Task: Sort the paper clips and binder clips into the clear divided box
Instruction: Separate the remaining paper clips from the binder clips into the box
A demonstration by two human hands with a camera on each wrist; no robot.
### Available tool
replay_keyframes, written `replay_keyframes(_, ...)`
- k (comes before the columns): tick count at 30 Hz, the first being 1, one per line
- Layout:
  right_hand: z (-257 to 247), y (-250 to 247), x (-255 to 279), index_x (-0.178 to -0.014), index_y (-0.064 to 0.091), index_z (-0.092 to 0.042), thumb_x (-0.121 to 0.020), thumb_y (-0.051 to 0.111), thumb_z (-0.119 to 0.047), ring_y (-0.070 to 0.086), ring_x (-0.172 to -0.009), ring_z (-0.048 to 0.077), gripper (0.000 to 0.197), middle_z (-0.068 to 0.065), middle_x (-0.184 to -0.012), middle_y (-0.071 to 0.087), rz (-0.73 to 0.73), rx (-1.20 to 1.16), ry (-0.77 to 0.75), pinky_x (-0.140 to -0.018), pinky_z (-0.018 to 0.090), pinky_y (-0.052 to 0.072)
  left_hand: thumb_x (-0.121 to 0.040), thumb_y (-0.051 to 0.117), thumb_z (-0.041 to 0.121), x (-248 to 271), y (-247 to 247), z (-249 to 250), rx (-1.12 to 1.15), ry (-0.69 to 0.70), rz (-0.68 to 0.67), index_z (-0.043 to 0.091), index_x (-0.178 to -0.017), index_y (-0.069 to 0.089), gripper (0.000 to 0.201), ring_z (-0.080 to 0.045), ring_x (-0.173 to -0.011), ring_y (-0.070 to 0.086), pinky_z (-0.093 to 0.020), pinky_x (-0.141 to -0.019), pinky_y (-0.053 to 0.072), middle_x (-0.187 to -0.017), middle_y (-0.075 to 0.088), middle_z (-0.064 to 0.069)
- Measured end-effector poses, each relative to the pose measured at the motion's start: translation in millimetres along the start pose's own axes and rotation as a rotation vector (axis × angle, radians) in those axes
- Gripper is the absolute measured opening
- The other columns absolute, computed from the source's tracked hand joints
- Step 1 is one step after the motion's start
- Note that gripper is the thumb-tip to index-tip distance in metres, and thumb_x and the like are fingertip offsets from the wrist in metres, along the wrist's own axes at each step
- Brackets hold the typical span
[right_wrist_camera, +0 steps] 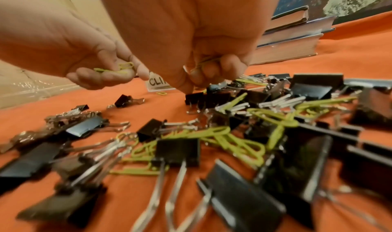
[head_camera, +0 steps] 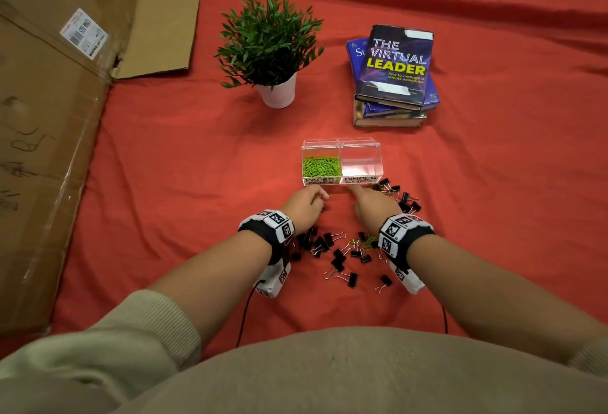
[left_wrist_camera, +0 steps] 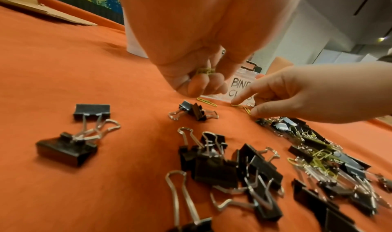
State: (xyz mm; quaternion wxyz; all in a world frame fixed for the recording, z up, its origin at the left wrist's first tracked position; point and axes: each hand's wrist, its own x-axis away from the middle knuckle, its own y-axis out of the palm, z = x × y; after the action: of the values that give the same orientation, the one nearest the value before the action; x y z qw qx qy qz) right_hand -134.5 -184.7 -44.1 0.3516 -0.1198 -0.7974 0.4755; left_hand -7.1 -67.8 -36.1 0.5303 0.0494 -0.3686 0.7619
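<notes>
From your head view, a red cloth (head_camera: 164, 157) carries the clear divided box (head_camera: 341, 163), green paper clips (head_camera: 320, 165) in its left compartment; binder clips (head_camera: 339, 257) lie scattered between your wrists. Left wrist view: your left hand (left_wrist_camera: 197, 51) curls around paper clips. Right wrist view: your right hand (right_wrist_camera: 191, 39) pinches paper clips too.

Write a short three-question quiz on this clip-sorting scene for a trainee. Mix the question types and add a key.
1. True or false: the section of the clear box labelled binder clips already holds black binder clips.
2. What colour are the paper clips in the box?
3. What does the left hand hold? A) a binder clip B) green paper clips C) nothing

Key: 1 false, that section is empty. 2 green. 3 B; the right hand also pinches a green clip.
</notes>
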Motion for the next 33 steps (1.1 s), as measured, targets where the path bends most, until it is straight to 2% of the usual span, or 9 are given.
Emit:
replay_keyframes(2,1.5,2.0,3.7,-0.136,0.039,-0.018,-0.094,0.036,-0.013,0.062,-0.098,0.033,0.042,0.013,-0.116,0.062,0.029,0.008,-0.024,-0.079,0.045,0.053,-0.092,0.04,0.006,-1.2,-0.1,3.1,-0.011,0.006,0.025,0.018,-0.092,0.059,0.022,-0.011,-0.048,0.039,-0.023,-0.047,0.032,-0.066,0.052,0.004)
replay_keyframes(5,6.9,1.2,7.2,-0.133,0.042,-0.017,-0.095,0.042,-0.017,0.063,-0.092,0.031,0.038,0.012,-0.108,0.065,0.102,-0.034,-0.002,-0.075,0.042,0.054,-0.093,0.04,0.011,-3.8,0.2,9.0,-0.09,0.028,0.041,0.012,-0.087,0.056,0.017,-0.016,-0.062,0.049,-0.028,-0.059,0.038,-0.081,0.059,-0.003)
replay_keyframes(10,17.1,2.0,13.4,-0.119,0.047,-0.012,-0.092,0.046,-0.024,0.064,-0.084,0.028,0.029,0.009,-0.097,0.067,0.109,-0.059,0.132,-0.069,0.038,0.055,-0.093,0.044,0.02,-10.6,5.6,12.9,-0.273,0.069,0.054,0.015,-0.084,0.047,0.011,-0.023,-0.073,0.052,-0.031,-0.065,0.04,-0.078,0.053,-0.001)
replay_keyframes(13,23.5,2.8,18.3,-0.119,0.047,-0.012,-0.09,0.047,-0.021,0.063,-0.081,0.028,0.03,0.009,-0.095,0.067,0.123,-0.059,0.142,-0.063,0.034,0.05,-0.093,0.042,0.017,-13.1,6.7,16.7,-0.468,0.094,0.052,0.012,-0.1,0.051,0.012,-0.032,-0.089,0.06,-0.039,-0.074,0.049,-0.099,0.06,-0.009)
replay_keyframes(17,21.9,0.5,15.3,-0.127,0.046,-0.018,-0.092,0.044,-0.017,0.063,-0.083,0.028,0.035,0.008,-0.097,0.066,0.123,0.028,0.088,-0.062,0.035,0.051,-0.09,0.038,-0.001,-11.1,10.8,19.2,-0.799,0.166,0.018,0.006,-0.126,0.044,0.037,-0.036,-0.109,0.058,-0.045,-0.083,0.049,-0.122,0.056,-0.016)
replay_keyframes(20,19.5,-0.2,8.9,-0.12,0.05,-0.013,-0.092,0.044,-0.014,0.063,-0.093,0.03,0.029,0.01,-0.105,0.066,0.097,0.089,0.098,-0.071,0.038,0.054,-0.088,0.039,-0.004,-8.2,12.4,18.9,-0.913,0.184,0.006,0.003,-0.123,0.046,0.036,-0.034,-0.11,0.058,-0.045,-0.083,0.049,-0.122,0.055,-0.017)
replay_keyframes(25,14.0,-0.3,9.7,-0.109,0.048,-0.004,-0.093,0.044,-0.014,0.061,-0.092,0.033,0.02,0.013,-0.103,0.063,0.046,0.18,0.041,-0.068,0.038,0.047,-0.089,0.037,-0.005,-4.7,12.6,18.6,-0.994,0.219,0.0,0.0,-0.119,0.046,0.032,-0.036,-0.107,0.059,-0.044,-0.079,0.049,-0.12,0.055,-0.017)
replay_keyframes(29,7.5,-2.3,11.3,-0.105,0.05,-0.006,-0.091,0.047,-0.023,0.06,-0.092,0.031,0.022,0.013,-0.101,0.061,-0.012,0.002,0.052,-0.074,0.038,0.047,-0.091,0.037,-0.003,-5.9,12.0,11.4,-0.967,0.191,-0.019,0.001,-0.118,0.044,0.029,-0.036,-0.107,0.058,-0.045,-0.08,0.048,-0.119,0.055,-0.018)
replay_keyframes(33,4.6,-4.6,15.5,-0.086,0.052,-0.014,-0.088,0.054,-0.019,0.055,-0.063,0.018,0.006,0.002,-0.079,0.061,0.069,-0.478,0.118,-0.054,0.027,0.042,-0.093,0.038,0.01,-6.7,14.1,7.3,-0.761,0.116,-0.009,0.003,-0.113,0.046,0.023,-0.037,-0.105,0.056,-0.046,-0.083,0.045,-0.118,0.054,-0.017)
